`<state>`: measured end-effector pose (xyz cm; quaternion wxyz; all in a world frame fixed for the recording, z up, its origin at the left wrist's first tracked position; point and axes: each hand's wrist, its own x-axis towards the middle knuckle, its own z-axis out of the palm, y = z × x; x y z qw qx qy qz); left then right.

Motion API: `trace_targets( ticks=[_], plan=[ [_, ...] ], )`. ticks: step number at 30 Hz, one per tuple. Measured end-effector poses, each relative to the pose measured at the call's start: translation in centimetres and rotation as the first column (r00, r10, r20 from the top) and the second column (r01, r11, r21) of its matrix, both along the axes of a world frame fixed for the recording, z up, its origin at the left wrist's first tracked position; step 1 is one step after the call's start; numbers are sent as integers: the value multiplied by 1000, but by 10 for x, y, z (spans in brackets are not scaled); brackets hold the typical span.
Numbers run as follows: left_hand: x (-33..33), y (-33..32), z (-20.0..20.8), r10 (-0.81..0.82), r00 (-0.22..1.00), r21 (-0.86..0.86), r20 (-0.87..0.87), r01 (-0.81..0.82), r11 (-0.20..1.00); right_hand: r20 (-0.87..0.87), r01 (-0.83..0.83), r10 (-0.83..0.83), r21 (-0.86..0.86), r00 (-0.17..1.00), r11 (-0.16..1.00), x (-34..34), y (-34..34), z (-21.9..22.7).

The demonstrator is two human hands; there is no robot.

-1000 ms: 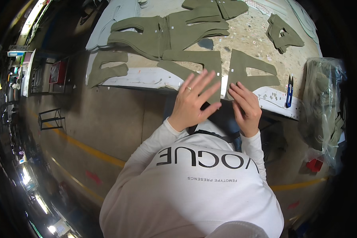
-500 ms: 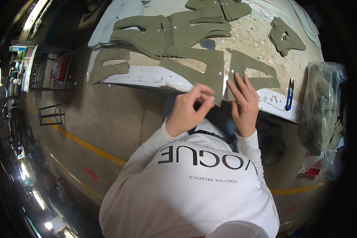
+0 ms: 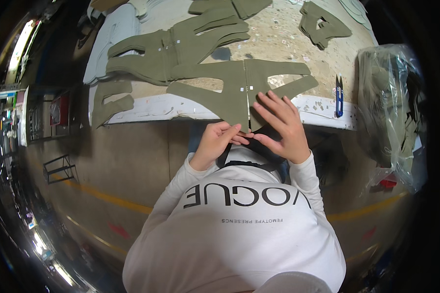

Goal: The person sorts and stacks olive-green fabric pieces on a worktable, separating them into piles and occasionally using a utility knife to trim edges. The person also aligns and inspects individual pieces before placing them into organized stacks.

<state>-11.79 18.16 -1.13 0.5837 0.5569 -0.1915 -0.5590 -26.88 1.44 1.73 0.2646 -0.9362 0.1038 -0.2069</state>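
Our two olive-green, forked, flat fabric pieces, left (image 3: 232, 100) and right (image 3: 259, 73), lie side by side, a thin gap between.
Their near corners overhang the white-edged worktable (image 3: 190, 108); we judge that a tug there could skew the gap. Our right hand (image 3: 281, 124), fingers loosely spread, rests on the right piece, gripping nothing, so uneven pressing might slide it. Our left hand (image 3: 217, 141) has thumb and fingers close together at the left piece's near tip; we cannot tell whether they pinch it.
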Motion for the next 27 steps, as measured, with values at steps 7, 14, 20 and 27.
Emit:
trace_targets(
  ticks=[7, 14, 20, 27],
  plan=[
    [-14, -16, 0, -44, 999, 4, -6, 44, 999, -14, 426, -439, -218, 898, 878, -18, -61, -4],
    [-11, -18, 5, -92, 995, 57, 26, 90, 994, -125, 430, -484, -306, 866, 849, -8, -78, -15],
    [-12, -6, 5, 28, 997, 21, 66, -29, 999, -180, 391, -478, -370, 860, 843, 2, -61, -13],
    [-6, -6, -1, -45, 997, 10, 62, 45, 999, -173, 224, -292, -329, 941, 917, 23, -34, -1]
  ],
)
